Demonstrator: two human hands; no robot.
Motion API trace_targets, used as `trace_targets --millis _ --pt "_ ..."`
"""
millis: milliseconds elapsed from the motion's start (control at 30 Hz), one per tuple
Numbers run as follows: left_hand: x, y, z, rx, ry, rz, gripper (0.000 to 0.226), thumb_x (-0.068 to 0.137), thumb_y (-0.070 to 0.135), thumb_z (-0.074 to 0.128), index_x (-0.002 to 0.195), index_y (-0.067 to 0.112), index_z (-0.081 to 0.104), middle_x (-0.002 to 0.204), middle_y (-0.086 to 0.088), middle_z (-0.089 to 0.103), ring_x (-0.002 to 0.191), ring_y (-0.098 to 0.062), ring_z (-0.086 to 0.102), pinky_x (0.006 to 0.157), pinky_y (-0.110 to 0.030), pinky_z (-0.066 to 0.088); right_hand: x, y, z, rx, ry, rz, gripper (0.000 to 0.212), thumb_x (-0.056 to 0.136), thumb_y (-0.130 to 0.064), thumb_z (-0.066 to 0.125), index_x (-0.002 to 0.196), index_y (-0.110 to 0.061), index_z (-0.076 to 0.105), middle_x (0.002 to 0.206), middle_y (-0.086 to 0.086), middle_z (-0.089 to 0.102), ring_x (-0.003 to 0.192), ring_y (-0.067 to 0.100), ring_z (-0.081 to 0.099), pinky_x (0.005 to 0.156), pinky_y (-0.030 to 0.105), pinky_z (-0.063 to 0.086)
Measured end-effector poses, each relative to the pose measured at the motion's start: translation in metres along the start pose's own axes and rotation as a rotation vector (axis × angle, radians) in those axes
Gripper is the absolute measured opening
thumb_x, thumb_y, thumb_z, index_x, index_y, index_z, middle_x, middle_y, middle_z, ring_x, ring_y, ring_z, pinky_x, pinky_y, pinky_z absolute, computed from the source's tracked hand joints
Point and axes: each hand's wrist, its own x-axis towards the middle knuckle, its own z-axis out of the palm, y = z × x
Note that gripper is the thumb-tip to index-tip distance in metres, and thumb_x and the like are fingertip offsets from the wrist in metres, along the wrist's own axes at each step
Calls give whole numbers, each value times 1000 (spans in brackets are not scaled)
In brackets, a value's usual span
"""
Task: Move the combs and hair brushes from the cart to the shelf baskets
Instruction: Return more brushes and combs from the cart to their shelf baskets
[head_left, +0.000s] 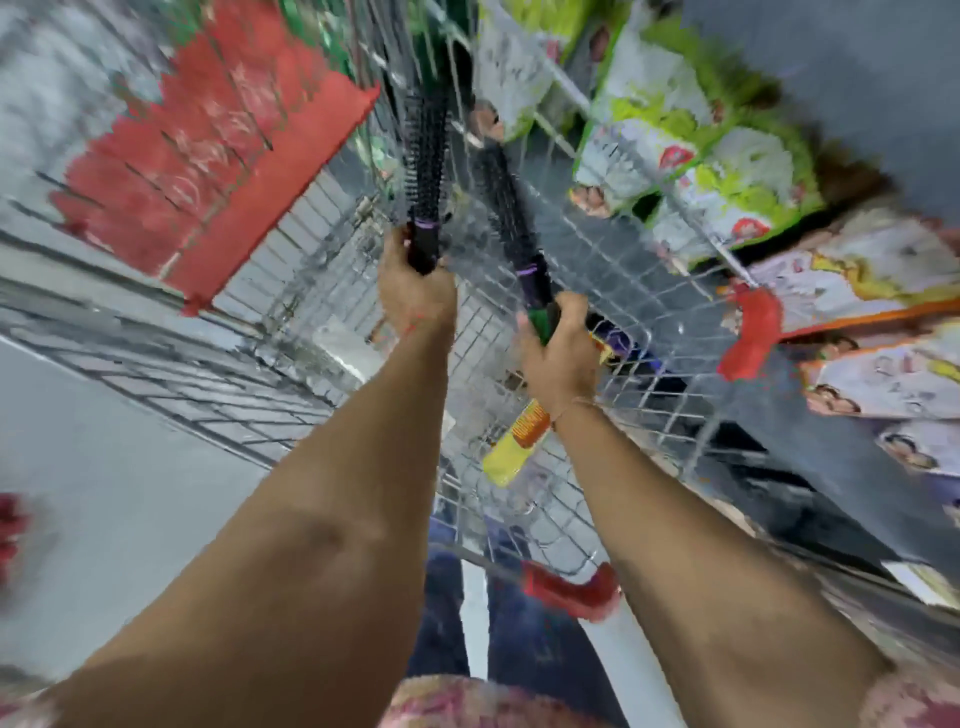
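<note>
The person stands over the wire cart (597, 291) with a round hair brush in each fist. The left hand (415, 291) has its fingers curled tight round the dark handle of the left brush (427, 156), bristled barrel pointing away and up; the right hand (561, 358) is wrapped the same way round the green-and-black handle of the right brush (511, 218), which leans toward the far left. Both brushes are lifted clear above the cart's mesh floor, their heads close together but, as far as I can tell, not touching. I'd say the step in hand is carrying the pair across to a shelf basket, and to do it well the grip should stay low on the handles, the barrels kept apart so the bristles don't snag each other or catch in the wire, and each one lowered head-first rather than dropped. A yellow packet (514, 441) lies on the cart floor beneath the right wrist. Much is smeared by motion: the red panel (208, 156) at far left and the green-and-white packs (691, 135) on the right-hand shelving are only blobs of colour, and I can't pick out which basket is meant, nor whether any combs are left in the cart.
</note>
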Motion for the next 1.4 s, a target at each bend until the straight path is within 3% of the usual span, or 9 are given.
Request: trace_targets --millis 100,267,367,500,733,833,967,1167,1400 --pt "-45 77 11 -147 -34 305 41 78 7 61 118 2 57 113 -19 66 106 -30 61 89 -32 44 3 -44 -48 262 292 -36 40 85 -15 65 111 12 49 89 22 62 78 33 60 68 43 49" --pt "-110 169 50 -380 -242 643 54 74 14 65 120 -12 52 114 -29 62 107 -38 61 93 -33 45 26 -86 -157 598 828 -200 42 78 -16 68 105 4 44 84 -14 46 74 -16 49 69 1 39" --pt "-157 213 73 -367 -517 705 52 76 7 69 122 -10 53 111 -22 65 92 -15 58 79 -12 44 40 -80 -235 768 1049 -139 52 82 -21 65 115 10 40 93 6 51 77 0 50 73 3 43" --pt "-229 249 114 -265 -842 747 45 71 11 71 111 -8 61 90 -6 60 83 -12 51 76 -24 45 47 -40 -338 772 1254 -103 49 83 -28 61 110 12 46 88 7 54 74 5 47 65 1 39" --pt "-282 303 204 -243 -939 526 26 81 -2 67 107 -5 64 73 -5 56 72 -16 51 77 -26 41 69 31 -452 514 973 183 36 92 -30 55 95 6 59 75 17 60 80 28 54 81 38 46" --pt "-269 313 223 86 -844 641 13 82 12 69 85 -1 68 88 -12 59 89 -16 52 63 -8 44 79 43 -479 429 714 269 41 95 -28 49 66 0 55 61 14 56 66 32 54 66 34 39" --pt "-260 306 233 441 -741 660 49 86 27 65 118 -9 59 127 -25 60 120 -32 57 91 -28 45 94 53 -482 314 467 346 27 96 -26 43 99 -2 56 83 17 59 71 29 55 40 17 35" --pt "-271 300 228 724 -559 833 61 90 56 43 129 11 56 140 -8 54 130 -24 50 104 -30 41 110 48 -474 273 308 424 41 93 -22 50 121 8 51 127 23 57 115 37 56 98 39 47" --pt "-262 293 226 700 -562 836 55 76 36 74 117 3 60 128 -14 61 121 -29 55 99 -30 43 106 48 -460 -48 327 413 44 83 -28 68 114 0 56 120 17 64 107 32 61 84 35 49"
